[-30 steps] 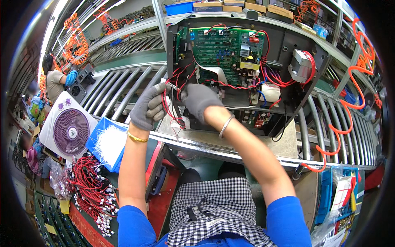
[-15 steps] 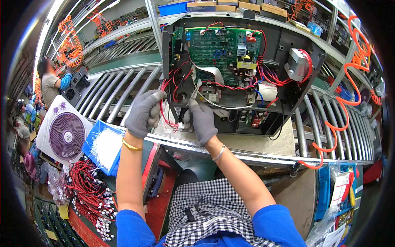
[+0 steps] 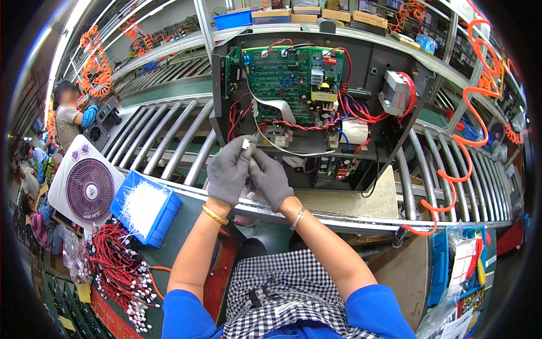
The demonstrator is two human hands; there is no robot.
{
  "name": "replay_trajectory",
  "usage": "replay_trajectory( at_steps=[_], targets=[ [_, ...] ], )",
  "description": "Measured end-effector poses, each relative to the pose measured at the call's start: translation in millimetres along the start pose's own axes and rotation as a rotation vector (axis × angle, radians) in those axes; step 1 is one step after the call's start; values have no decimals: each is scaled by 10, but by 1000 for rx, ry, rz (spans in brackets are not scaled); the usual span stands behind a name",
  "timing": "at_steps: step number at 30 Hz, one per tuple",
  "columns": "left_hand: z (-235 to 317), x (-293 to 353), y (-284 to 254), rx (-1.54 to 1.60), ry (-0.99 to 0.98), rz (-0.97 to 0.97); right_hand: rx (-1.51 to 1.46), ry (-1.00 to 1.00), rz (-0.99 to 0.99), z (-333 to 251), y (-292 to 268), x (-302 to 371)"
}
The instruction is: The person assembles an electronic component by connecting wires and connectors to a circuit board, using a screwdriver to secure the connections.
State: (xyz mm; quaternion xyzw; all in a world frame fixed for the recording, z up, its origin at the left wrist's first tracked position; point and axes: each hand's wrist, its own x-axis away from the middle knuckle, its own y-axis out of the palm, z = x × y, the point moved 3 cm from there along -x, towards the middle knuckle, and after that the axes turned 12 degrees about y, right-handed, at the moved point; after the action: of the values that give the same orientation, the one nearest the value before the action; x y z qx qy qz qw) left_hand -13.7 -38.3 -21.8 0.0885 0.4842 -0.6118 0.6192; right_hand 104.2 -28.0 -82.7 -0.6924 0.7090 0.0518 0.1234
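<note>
A white plug connector (image 3: 246, 144) shows at the fingertips of my left hand (image 3: 226, 174), closed on it in a grey glove. My right hand (image 3: 272, 179), also gloved, is pressed against the left with its fingers bent inward; what it grips is hidden. Both hands are at the near left edge of an open black metal chassis (image 3: 305, 176). Inside the chassis are a green circuit board (image 3: 282, 76), a white ribbon cable (image 3: 276, 107) and red wires (image 3: 293, 125). A thin white cable (image 3: 293, 151) runs along its near side, just past my right hand.
The chassis rests on a board (image 3: 361, 202) over a roller conveyor (image 3: 164, 138). At left are a fan (image 3: 90, 191), a blue bin (image 3: 164, 223) of white ties and red wire harnesses (image 3: 118, 260). An orange coiled hose (image 3: 451, 175) hangs right. A co-worker (image 3: 69, 116) stands far left.
My hands were apart and have come together, the left moving right. Red wires with white plugs hung between them before; now the fingers cover most of that. The chassis appears slightly farther left.
</note>
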Motion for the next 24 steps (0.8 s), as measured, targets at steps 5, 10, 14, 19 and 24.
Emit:
replay_trajectory(
  at_steps=[5,10,14,19,24],
  targets=[
    [-79,-164,-45,495,-133,194,4,112,-114,112,-202,134],
    [-148,-218,-46,517,-191,153,11,333,-181,163,-361,429],
    [-57,-277,-62,205,-166,-54,37,244,-143,487,-465,677],
    [-10,-393,-116,127,-347,-122,72,393,-108,1102,-735,791],
    [-11,-467,-140,426,-445,-221,7,496,-41,1203,-961,798]
  ],
)
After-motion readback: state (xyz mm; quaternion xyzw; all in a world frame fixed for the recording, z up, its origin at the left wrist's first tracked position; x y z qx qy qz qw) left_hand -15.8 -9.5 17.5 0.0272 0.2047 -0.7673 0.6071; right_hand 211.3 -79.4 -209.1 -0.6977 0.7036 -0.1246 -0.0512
